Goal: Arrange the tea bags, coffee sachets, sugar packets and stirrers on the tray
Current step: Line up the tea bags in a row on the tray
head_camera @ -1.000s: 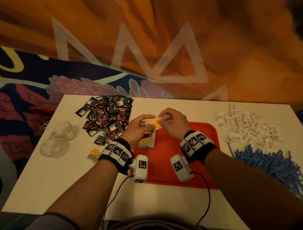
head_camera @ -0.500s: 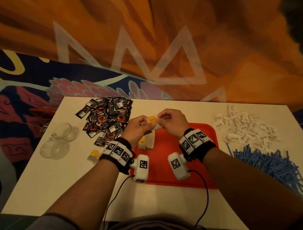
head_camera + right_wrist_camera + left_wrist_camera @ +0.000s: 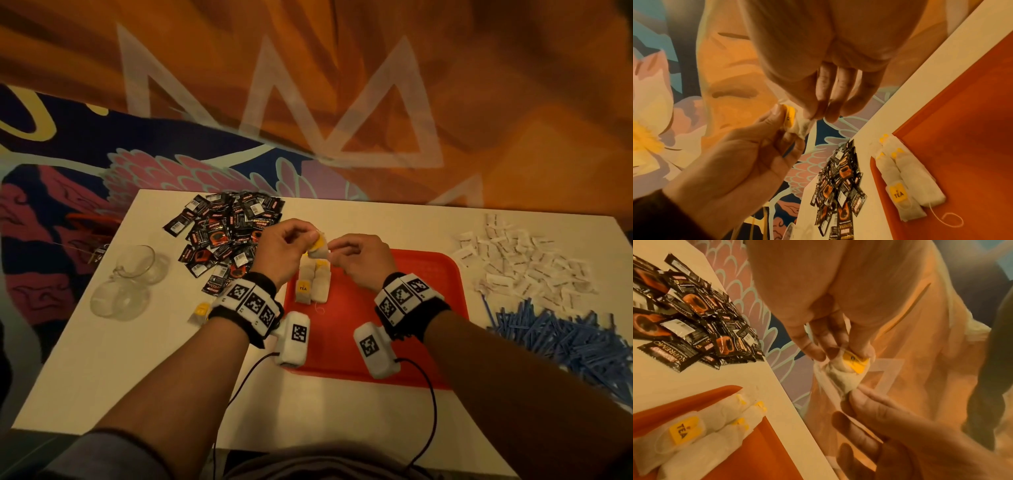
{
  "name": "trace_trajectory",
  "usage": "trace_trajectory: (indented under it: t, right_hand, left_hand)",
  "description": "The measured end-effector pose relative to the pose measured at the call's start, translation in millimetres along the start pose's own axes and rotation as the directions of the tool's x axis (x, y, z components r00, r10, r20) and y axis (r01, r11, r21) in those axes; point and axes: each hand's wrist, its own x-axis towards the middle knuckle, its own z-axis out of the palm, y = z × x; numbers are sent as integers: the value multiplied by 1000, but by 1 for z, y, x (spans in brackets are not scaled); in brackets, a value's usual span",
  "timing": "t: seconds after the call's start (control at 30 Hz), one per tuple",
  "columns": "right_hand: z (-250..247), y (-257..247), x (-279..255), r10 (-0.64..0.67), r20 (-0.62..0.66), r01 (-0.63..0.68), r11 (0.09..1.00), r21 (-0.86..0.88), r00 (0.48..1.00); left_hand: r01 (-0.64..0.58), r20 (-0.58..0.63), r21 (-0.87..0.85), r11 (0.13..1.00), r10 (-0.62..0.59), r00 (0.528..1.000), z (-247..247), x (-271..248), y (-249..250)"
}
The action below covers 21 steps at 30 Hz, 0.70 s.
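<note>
Both hands hold one white tea bag point(image 3: 317, 249) with a yellow tag in the air over the far left corner of the red tray point(image 3: 404, 308). My left hand point(image 3: 310, 240) pinches its tag end point(image 3: 854, 363). My right hand point(image 3: 334, 249) pinches the opposite corner point(image 3: 804, 125). Several tea bags point(image 3: 313, 284) lie side by side along the tray's left edge, one showing a yellow TEA tag point(image 3: 683, 430). Black coffee sachets point(image 3: 229, 236) are piled at the far left, white sugar packets point(image 3: 524, 263) at the far right, and blue stirrers point(image 3: 565, 339) nearer on the right.
Two glass cups point(image 3: 130, 281) lie on the table's left side. A loose tea bag point(image 3: 200, 311) lies on the white table point(image 3: 120, 370) beside my left wrist. Cables run from both wrist cameras toward the near edge. A patterned wall stands behind the table.
Both hands have kept hold of the tea bag and lifted it slightly off the row on the tray. The piles have not moved.
</note>
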Motion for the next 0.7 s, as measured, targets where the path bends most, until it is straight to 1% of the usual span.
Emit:
trace_trajectory:
  t: [0.07, 0.13, 0.23, 0.37, 0.47, 0.57, 0.63, 0.7]
  right_hand:
    - [6, 3, -2, 27, 36, -30, 997, 77, 999]
    - [12, 3, -2, 32, 68, -41, 988, 146, 997]
    - [24, 6, -1, 51, 97, -63, 991, 117, 994]
    - [46, 20, 1, 117, 102, -126, 989, 81, 988]
    - [63, 33, 1, 185, 100, -190, 981, 45, 978]
    - [82, 51, 1, 293, 96, -294, 956, 2, 951]
    - [93, 65, 0, 378, 115, -374, 926, -59, 918]
    - [103, 77, -1, 472, 128, -463, 881, -97, 872]
  left_hand:
    - [-27, 17, 65, 997, 26, 1000, -6, 2, -6]
    - [-63, 68, 162, 985, 53, 996, -11, 3, -11]
    - [-75, 116, 274, 959, 44, 992, -16, 2, -17]
    - [-25, 100, 296, 955, -4, 995, -22, -1, -33]
    - [42, 80, 313, 949, -70, 994, -28, -4, -49]
    - [158, 56, 341, 926, -188, 980, -42, -7, -74]
    - [253, 40, 341, 905, -283, 958, -54, -12, -90]
    - [306, 20, 341, 889, -332, 943, -68, -19, -106]
